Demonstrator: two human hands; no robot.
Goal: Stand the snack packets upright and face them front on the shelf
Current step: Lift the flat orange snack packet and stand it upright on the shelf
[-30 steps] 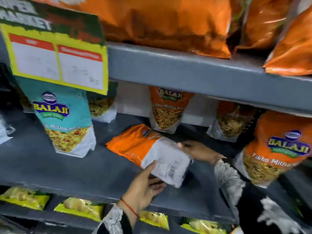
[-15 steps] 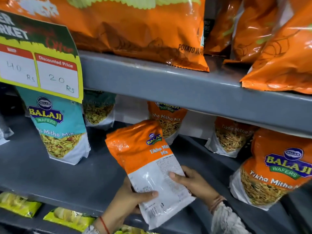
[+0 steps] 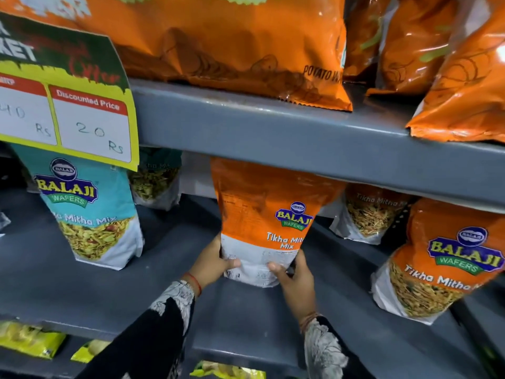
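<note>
An orange and white Tikha Mitha Mix packet (image 3: pixel 269 214) stands upright on the grey middle shelf (image 3: pixel 82 291), its printed back side toward me. My left hand (image 3: pixel 211 265) grips its lower left edge and my right hand (image 3: pixel 296 277) grips its lower right edge. A teal Mitha Mix packet (image 3: pixel 87 212) stands upright at the left, front facing. An orange Tikha Mitha Mix packet (image 3: pixel 448 258) stands at the right, leaning slightly. Further back stand another teal packet (image 3: pixel 154 181) and another orange one (image 3: pixel 369 214).
The upper shelf edge (image 3: pixel 273 138) overhangs the packet's top, loaded with large orange potato wafer bags (image 3: pixel 232 45). A yellow discount price card (image 3: pixel 68 105) hangs at the left. Yellow packets (image 3: pixel 30 339) lie on the shelf below.
The orange packet went from lying flat on the shelf to lifted and tilted, and now stands upright in the shelf's middle. Both hands shifted to its bottom corners.
</note>
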